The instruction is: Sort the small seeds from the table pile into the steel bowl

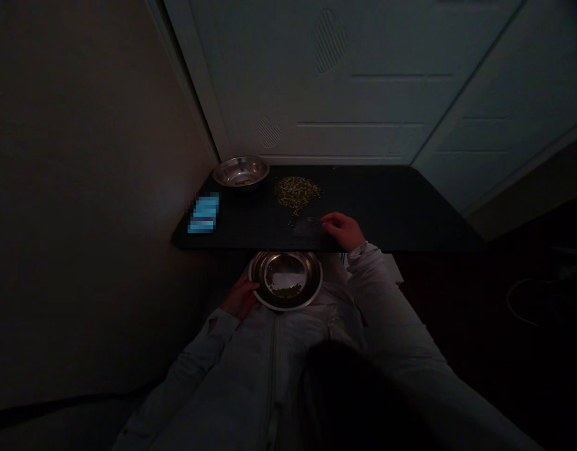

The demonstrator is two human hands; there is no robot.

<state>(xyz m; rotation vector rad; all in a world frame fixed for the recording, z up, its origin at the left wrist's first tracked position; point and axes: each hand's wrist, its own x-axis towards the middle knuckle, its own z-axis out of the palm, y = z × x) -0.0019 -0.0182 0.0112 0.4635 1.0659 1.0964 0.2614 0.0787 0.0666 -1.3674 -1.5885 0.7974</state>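
My left hand [242, 297] grips the rim of a metal bowl [285, 307], held at my lap just below the table's front edge. Inside this bowl lie some small greenish grains [288, 291]. On the dark table [386, 200], my right hand [345, 230] pinches the edge of a thin, clear plastic piece [308, 226], whose exact kind I cannot make out. Just beyond it spreads a pile of small pale grains [296, 191], with a few loose ones trailing toward the plastic.
A second metal bowl [241, 172] stands at the table's back left. In front of it lies a phone with a lit, blurred screen [204, 213]. A wall [104, 156] rises close on the left, and a white panelled door [288, 81] stands behind the table.
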